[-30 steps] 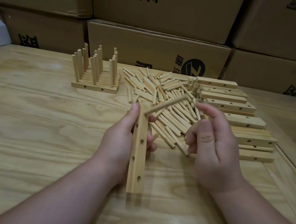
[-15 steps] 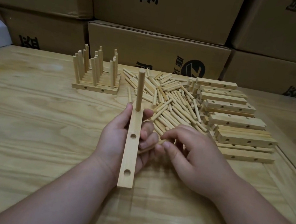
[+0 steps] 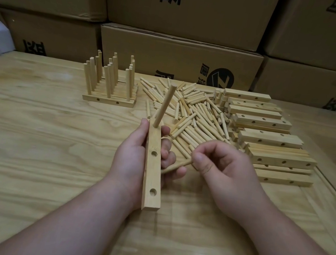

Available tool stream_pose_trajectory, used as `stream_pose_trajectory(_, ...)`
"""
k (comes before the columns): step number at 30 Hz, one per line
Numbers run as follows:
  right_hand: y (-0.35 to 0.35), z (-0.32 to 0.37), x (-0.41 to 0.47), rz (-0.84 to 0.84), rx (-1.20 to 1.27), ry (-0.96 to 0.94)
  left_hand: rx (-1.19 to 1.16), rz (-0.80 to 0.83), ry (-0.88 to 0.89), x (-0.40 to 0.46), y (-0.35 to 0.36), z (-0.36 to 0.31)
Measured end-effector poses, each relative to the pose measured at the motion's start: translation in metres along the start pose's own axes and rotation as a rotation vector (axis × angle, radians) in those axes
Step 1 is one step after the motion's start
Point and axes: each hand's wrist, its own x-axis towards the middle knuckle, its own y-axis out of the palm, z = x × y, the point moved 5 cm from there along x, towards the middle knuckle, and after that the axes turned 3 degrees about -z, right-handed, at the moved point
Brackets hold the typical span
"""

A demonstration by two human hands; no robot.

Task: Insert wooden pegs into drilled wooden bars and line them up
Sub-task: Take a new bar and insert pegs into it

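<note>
Fingers of your left hand (image 3: 134,157) wrap the drilled bar (image 3: 153,168), one peg (image 3: 164,106) standing in its far hole. Your right hand (image 3: 224,173) pinches a second peg (image 3: 175,167) just right of the bar, near the loose peg pile (image 3: 195,114).

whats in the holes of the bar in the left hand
The bar held by the left hand has one peg standing in its far hole. The two nearer holes on top look empty. Its underside is hidden.
</note>
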Motion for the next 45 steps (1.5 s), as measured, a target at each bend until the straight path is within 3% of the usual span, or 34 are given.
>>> stream_pose_trajectory(5, -0.015, 0.013, 0.0, -0.262, 0.134, -0.105, 0.01, -0.096, 0.04, 0.001, -0.003, -0.001)
stream_pose_trajectory(8, -0.019, 0.021, -0.001, -0.331, 0.149, -0.16, 0.067, -0.133, 0.085, 0.001, -0.003, -0.001)
stream_pose_trajectory(26, -0.007, 0.034, -0.005, -0.224, 0.169, -0.219, 0.235, -0.118, 0.212, 0.004, -0.004, 0.0)
stream_pose_trajectory(38, -0.001, 0.021, -0.002, -0.136, 0.163, 0.001, 0.164, -0.178, 0.198, 0.005, -0.008, -0.003)
stream_pose_trajectory(45, 0.0, 0.022, -0.001, -0.09, 0.146, 0.015, 0.151, -0.207, 0.213, 0.005, -0.012, -0.004)
